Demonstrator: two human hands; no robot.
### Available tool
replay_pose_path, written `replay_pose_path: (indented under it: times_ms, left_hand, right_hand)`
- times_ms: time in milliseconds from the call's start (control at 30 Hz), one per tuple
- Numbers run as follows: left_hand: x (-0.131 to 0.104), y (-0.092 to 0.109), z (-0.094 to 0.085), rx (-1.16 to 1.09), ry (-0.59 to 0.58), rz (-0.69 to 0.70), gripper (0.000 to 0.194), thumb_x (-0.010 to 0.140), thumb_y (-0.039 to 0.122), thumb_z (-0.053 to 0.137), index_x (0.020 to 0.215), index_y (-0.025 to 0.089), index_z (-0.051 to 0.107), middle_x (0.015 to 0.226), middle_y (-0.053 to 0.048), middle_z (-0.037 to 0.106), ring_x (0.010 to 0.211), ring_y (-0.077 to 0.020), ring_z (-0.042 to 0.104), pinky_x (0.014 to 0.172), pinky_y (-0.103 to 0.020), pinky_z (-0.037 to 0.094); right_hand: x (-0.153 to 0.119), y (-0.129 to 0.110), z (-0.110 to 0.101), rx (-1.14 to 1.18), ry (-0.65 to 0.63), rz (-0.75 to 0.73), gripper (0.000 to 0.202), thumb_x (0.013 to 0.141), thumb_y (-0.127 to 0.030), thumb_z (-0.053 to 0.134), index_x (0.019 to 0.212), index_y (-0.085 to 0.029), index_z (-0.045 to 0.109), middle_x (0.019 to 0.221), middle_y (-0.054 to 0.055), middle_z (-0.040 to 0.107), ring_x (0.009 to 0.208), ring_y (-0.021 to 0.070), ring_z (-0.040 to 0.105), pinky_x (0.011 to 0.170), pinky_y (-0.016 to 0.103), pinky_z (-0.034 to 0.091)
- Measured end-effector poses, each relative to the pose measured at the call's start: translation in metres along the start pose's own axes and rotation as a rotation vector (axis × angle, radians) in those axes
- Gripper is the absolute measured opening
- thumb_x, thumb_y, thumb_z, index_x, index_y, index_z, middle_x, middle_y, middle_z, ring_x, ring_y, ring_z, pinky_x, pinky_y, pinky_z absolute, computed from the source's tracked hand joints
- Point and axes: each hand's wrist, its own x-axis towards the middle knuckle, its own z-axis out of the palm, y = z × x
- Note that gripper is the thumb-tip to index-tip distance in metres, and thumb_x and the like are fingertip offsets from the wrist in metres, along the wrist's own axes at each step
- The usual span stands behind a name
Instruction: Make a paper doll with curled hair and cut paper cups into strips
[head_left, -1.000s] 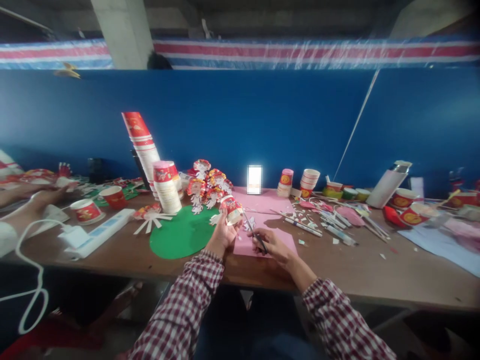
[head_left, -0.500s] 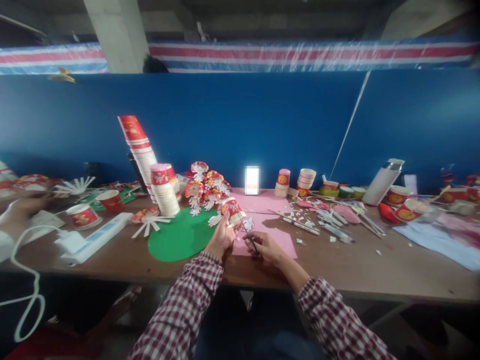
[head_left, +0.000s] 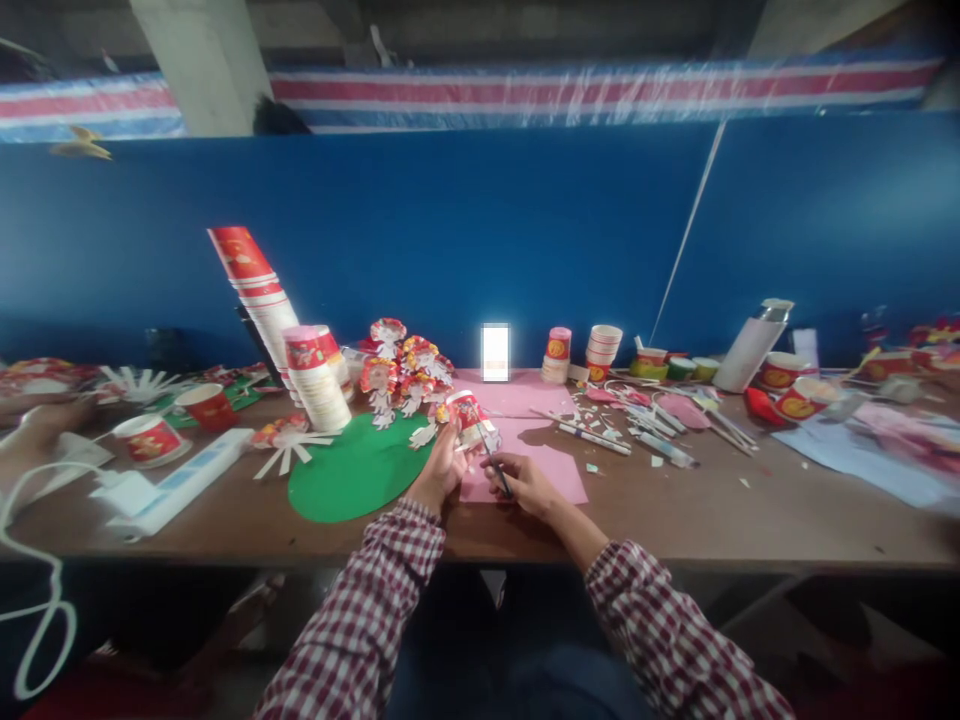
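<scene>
My left hand (head_left: 444,462) is closed round a red and white paper cup (head_left: 466,412), tilted above the pink sheet (head_left: 551,472). A slim dark pen-like tool (head_left: 501,476) is gripped in my right hand (head_left: 527,484). Its thin tip reaches up to the cup's side; I cannot tell whether it touches or exactly what kind of tool it is. Just below the cup hangs a white cut-out shape (head_left: 491,437), partly hidden by the tool. Left of my hands, several paper flower-like figures (head_left: 381,380) stand at the back of a green oval sheet (head_left: 352,480).
A tall leaning cup stack (head_left: 262,300) and a shorter stack (head_left: 321,390) stand at the left, behind a white power strip (head_left: 187,485). Pens (head_left: 592,437), paper scraps and a white thermos (head_left: 752,347) lie to the right. Another person's hand (head_left: 52,435) is at far left.
The camera view has turned slightly, so most things sit a little further left. The cup in my left hand has turned a little. Both hands keep their holds.
</scene>
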Motion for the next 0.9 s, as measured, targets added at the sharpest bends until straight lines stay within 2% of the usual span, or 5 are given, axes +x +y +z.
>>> replay_pose_path:
  times_ms: [200, 400, 600, 900]
  left_hand:
    - [0.0015, -0.0005, -0.0014, -0.011, 0.023, -0.041, 0.039, 0.075, 0.033, 0.066, 0.109, 0.018, 0.057, 0.099, -0.011, 0.065, 0.097, -0.0254, 0.061, 0.089, -0.042, 0.047]
    - [0.0006, -0.0016, -0.0001, -0.019, 0.043, -0.048, 0.028, 0.075, 0.033, 0.066, 0.097, 0.017, 0.059, 0.098, -0.012, 0.065, 0.098, -0.0249, 0.061, 0.087, -0.039, 0.048]
    - [0.0013, -0.0019, -0.0003, -0.043, 0.066, -0.048, 0.028, 0.076, 0.034, 0.066, 0.097, 0.018, 0.059, 0.095, -0.011, 0.065, 0.099, -0.0250, 0.061, 0.086, -0.039, 0.049]
    - [0.0028, -0.0031, -0.0027, -0.010, 0.017, -0.051, 0.031, 0.076, 0.037, 0.067, 0.098, 0.016, 0.060, 0.095, -0.011, 0.065, 0.095, -0.0236, 0.062, 0.083, -0.038, 0.050]
  right_hand:
    - [-0.0004, 0.0002, -0.0006, -0.006, 0.004, -0.003, 0.045, 0.065, -0.049, 0.072, 0.094, -0.016, 0.063, 0.061, -0.003, 0.056, 0.054, 0.0090, 0.051, 0.051, 0.021, 0.042]
    - [-0.0015, -0.0017, -0.0003, -0.021, 0.006, -0.015, 0.045, 0.066, -0.049, 0.071, 0.094, -0.015, 0.063, 0.061, -0.002, 0.055, 0.053, 0.0088, 0.051, 0.051, 0.021, 0.042]
    - [-0.0020, -0.0036, -0.0002, -0.050, 0.018, -0.019, 0.046, 0.066, -0.050, 0.070, 0.095, -0.015, 0.063, 0.061, -0.002, 0.056, 0.053, 0.0098, 0.052, 0.051, 0.022, 0.042]
    - [-0.0020, -0.0029, -0.0007, -0.097, 0.025, -0.038, 0.046, 0.069, -0.051, 0.067, 0.095, -0.013, 0.063, 0.059, -0.001, 0.056, 0.050, 0.0091, 0.051, 0.049, 0.021, 0.041]
